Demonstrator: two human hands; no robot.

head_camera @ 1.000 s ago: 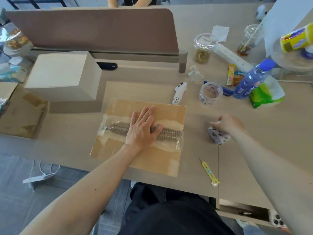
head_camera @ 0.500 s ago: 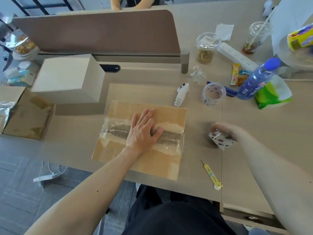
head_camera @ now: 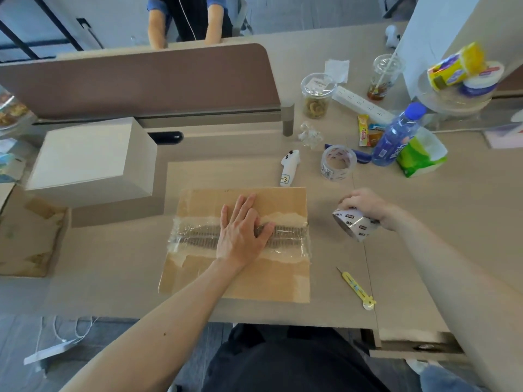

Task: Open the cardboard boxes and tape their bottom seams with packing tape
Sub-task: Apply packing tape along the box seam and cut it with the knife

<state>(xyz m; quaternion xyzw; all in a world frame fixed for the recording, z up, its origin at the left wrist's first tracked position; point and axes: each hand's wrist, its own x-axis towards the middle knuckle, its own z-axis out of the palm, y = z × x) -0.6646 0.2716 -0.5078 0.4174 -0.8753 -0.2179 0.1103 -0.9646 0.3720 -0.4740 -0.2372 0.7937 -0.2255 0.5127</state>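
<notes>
Fingers [head_camera: 245, 206] of left hand [head_camera: 242, 236] lay straight, slightly spread, pressed flat on the cardboard box [head_camera: 240, 281] on the counter [head_camera: 113, 250]. Its seam [head_camera: 288, 234] ran sideways beneath them. Right hand [head_camera: 365, 205] gripped the tape roll [head_camera: 355, 226], raised just beyond the seam's right end, so the nearer hand.

This is a shared office. A long desk [head_camera: 424, 222] carries a brown divider panel [head_camera: 141, 80], and another person [head_camera: 195, 18] is at the facing side. A white power strip [head_camera: 362, 104], a drink cup [head_camera: 382, 77], a water bottle [head_camera: 396, 134] and snack packets [head_camera: 363, 130] lie on the desktop.
</notes>
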